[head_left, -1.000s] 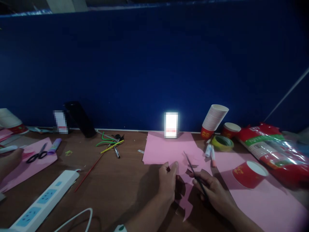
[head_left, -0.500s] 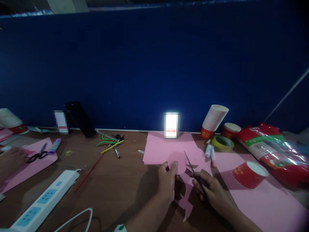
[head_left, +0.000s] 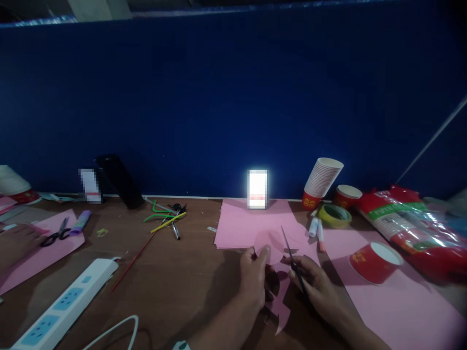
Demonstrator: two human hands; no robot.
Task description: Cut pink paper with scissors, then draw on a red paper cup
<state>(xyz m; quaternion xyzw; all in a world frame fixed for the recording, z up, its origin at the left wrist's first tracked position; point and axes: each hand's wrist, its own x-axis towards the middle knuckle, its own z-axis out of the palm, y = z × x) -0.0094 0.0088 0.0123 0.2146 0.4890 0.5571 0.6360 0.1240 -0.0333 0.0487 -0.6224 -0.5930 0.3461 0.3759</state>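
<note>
Between its thumb and fingers, my left hand [head_left: 254, 272] pinches a round pink paper disc [head_left: 269, 244]. Black-handled scissors [head_left: 294, 265] are gripped in my right hand [head_left: 315, 284], their blades pointing up and away beside the disc's right edge. Whether the blades touch the paper I cannot tell. Below the hands lies a curled pink paper offcut [head_left: 280, 306]. A stack of pink paper sheets [head_left: 237, 223] rests on the table just beyond my left hand.
On the right stand a red paper cup [head_left: 375, 262], stacked cups [head_left: 323, 182], a tape roll [head_left: 334, 216], markers [head_left: 321, 236] and a plastic-wrapped pack [head_left: 412, 223]. A white power strip [head_left: 65, 306] lies at left, near another person's hand [head_left: 22, 243] and scissors [head_left: 56, 236].
My right hand and the scissors have shifted slightly, with the blades steeper and closer together. The disc is turned a little in my left hand. The view has moved slightly.
</note>
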